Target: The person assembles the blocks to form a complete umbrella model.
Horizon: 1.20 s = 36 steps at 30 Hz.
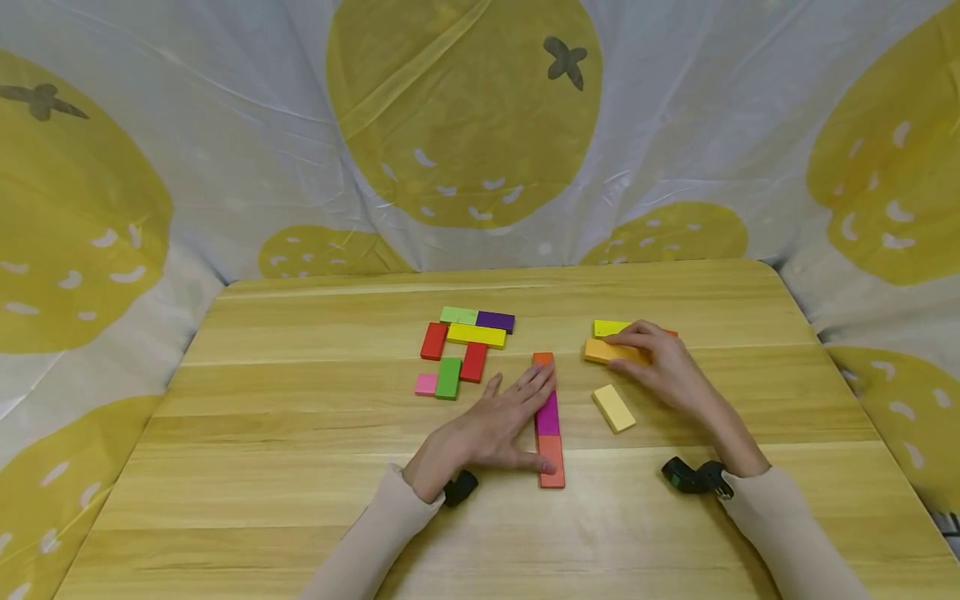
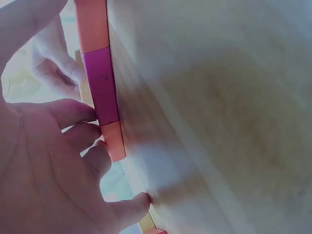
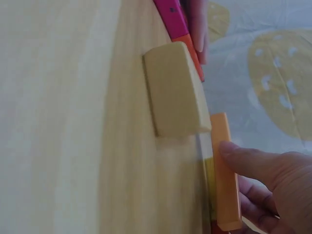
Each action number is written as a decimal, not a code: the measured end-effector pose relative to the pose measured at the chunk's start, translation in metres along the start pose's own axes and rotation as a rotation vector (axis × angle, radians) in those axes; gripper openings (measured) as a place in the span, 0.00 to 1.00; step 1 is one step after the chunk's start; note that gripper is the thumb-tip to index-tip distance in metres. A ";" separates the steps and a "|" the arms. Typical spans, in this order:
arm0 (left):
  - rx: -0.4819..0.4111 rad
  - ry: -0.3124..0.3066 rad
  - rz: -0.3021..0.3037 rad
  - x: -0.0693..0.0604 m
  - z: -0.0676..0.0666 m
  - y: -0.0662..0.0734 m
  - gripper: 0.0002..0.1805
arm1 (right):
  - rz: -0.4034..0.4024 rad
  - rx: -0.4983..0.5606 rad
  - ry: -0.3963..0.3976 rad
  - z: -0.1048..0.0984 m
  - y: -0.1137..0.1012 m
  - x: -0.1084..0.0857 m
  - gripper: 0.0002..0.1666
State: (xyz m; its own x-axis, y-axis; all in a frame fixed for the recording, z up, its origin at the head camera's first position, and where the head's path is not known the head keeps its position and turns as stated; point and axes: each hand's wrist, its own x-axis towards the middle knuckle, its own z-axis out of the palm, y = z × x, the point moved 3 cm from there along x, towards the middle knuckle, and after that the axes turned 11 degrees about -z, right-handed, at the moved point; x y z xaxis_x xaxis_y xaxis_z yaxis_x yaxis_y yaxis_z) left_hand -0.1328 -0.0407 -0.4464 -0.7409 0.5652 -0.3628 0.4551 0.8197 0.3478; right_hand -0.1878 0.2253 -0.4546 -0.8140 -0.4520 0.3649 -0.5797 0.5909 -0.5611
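My right hand (image 1: pixel 667 367) pinches an orange block (image 1: pixel 598 352) between thumb and fingers; the right wrist view shows the thumb on its broad face. Spread out, my left hand (image 1: pixel 491 429) rests against a straight row made of a coral block (image 1: pixel 551 471), a magenta block (image 1: pixel 548 417) and a darker orange block (image 1: pixel 542 358). Its thumb touches the coral block, and its fingers lie along the far part of the row. A pale yellow block (image 1: pixel 614 408) lies at a slant between the row and my right hand.
Behind the right hand are a yellow block (image 1: pixel 611 327) and a mostly hidden red-orange block (image 1: pixel 673 334). Left of the row lies a cluster with a long yellow block (image 1: pixel 477 336), a purple block (image 1: pixel 496 322), a green block (image 1: pixel 448 379) and several others. Patterned cloth (image 1: pixel 465 125) surrounds the wooden table (image 1: pixel 300 417).
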 end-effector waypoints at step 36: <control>0.018 0.000 0.021 -0.010 0.004 0.009 0.61 | 0.019 0.083 -0.191 0.033 -0.022 0.039 0.20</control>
State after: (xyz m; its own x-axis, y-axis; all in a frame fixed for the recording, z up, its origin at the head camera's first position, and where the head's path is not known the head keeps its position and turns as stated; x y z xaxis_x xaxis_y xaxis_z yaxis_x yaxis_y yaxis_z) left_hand -0.1188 -0.0386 -0.4434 -0.7309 0.5827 -0.3553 0.4798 0.8090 0.3397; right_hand -0.2055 0.1730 -0.4522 -0.7982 -0.5645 0.2105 -0.5528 0.5473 -0.6284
